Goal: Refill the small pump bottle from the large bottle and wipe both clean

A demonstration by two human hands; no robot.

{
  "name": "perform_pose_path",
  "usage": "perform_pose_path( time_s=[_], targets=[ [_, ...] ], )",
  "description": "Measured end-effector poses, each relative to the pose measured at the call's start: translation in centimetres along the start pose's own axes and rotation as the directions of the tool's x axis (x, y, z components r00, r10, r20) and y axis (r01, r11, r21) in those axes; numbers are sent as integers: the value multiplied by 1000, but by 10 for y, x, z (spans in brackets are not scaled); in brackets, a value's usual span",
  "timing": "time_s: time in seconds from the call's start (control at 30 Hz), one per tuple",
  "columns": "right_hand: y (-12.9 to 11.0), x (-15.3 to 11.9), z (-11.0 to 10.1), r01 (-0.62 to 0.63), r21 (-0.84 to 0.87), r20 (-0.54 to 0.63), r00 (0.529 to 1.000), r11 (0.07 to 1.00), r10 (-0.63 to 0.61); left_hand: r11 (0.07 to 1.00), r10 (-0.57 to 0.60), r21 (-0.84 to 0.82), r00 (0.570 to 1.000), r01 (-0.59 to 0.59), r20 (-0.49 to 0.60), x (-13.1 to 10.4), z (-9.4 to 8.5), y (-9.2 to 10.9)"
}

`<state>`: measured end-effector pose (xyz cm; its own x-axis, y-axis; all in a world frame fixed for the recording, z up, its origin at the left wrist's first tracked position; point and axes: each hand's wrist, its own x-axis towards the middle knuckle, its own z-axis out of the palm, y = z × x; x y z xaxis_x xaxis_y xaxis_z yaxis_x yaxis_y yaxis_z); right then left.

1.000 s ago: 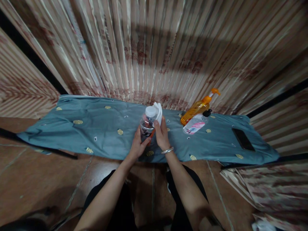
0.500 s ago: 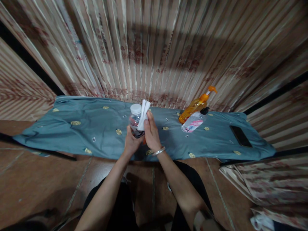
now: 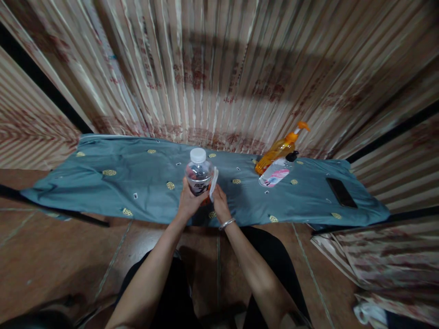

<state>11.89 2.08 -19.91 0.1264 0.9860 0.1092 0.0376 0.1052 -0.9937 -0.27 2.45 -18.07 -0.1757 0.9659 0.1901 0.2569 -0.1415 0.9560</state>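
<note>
A clear plastic bottle (image 3: 199, 172) with a white cap and a dark printed label stands upright near the middle of the cloth-covered table. My left hand (image 3: 190, 199) is wrapped round its lower left side, thumb across the front. On the other side, my right hand (image 3: 220, 202), with a bracelet at the wrist, grips a folded white cloth (image 3: 214, 183). The cloth lies against the bottle's right side. Fingers of both hands are partly hidden behind the bottle and cloth.
To the right lean or lie an orange pump bottle (image 3: 277, 153) and a clear bottle with a black top (image 3: 276, 173). A black phone (image 3: 341, 192) lies farther right on the blue-green tablecloth (image 3: 151, 183). Pleated curtains (image 3: 219, 82) hang behind.
My right hand has moved down with the white cloth, from beside the bottle's cap to its side. More of the bottle's front now shows. My left hand keeps its hold.
</note>
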Motion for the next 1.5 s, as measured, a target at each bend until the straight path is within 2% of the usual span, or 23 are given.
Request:
perform_pose_path(
  time_s=[0.1,0.2,0.3,0.37,0.47,0.57,0.67,0.73,0.83,0.93,1.0,1.1,1.2,1.3,1.4,1.5],
  targets=[
    [-32,-5,2,111,-14,-6,994,994,-111,999,32,33,999,-32,2,-1,2,-3],
    [-66,-3,4,281,-150,20,959,948,-282,995,84,53,996,-84,4,-4,3,-8],
    [-79,3,7,379,-251,59,924,891,-377,986,159,41,987,-160,34,-10,3,-13],
    [-74,7,9,335,-224,35,941,915,-336,986,162,24,985,-164,59,-15,0,-16],
    [-50,6,9,203,-118,23,979,972,-202,991,135,-16,989,-134,63,-18,-6,-17],
    [-24,-8,10,77,-91,63,995,993,-72,993,108,-56,994,-106,30,-14,-13,-16],
    [-14,-30,11,-24,-114,38,999,993,29,996,91,14,996,-91,-13,-9,-19,-15],
    [-23,-41,13,-13,-125,9,1000,992,14,991,104,84,994,-101,-38,-8,-20,-14],
    [-51,-44,17,143,-139,16,990,980,-143,993,93,82,993,-87,-67,-9,-19,-12],
    [-79,-28,21,327,-187,43,945,926,-325,999,51,9,997,-51,-51,-12,-17,-10],
    [-89,-12,22,393,-197,56,919,898,-390,999,37,-17,998,-38,-41,-14,-17,-9],
    [-86,9,23,325,-126,66,945,937,-319,999,35,-37,999,-36,-38,-16,-19,-7],
    [-65,20,21,140,-31,74,988,990,-138,998,22,-64,999,-25,-42,-16,-21,-6],
    [-39,17,19,26,-9,100,995,1000,-25,996,17,-87,998,-22,-58,-16,-24,-7],
    [-28,0,17,-1,-26,80,997,1000,3,996,33,-76,997,-39,-72,-14,-25,-9],
    [-37,-21,19,86,-33,52,995,996,-84,998,46,-45,995,-50,-85,-13,-23,-11]
  ],
)
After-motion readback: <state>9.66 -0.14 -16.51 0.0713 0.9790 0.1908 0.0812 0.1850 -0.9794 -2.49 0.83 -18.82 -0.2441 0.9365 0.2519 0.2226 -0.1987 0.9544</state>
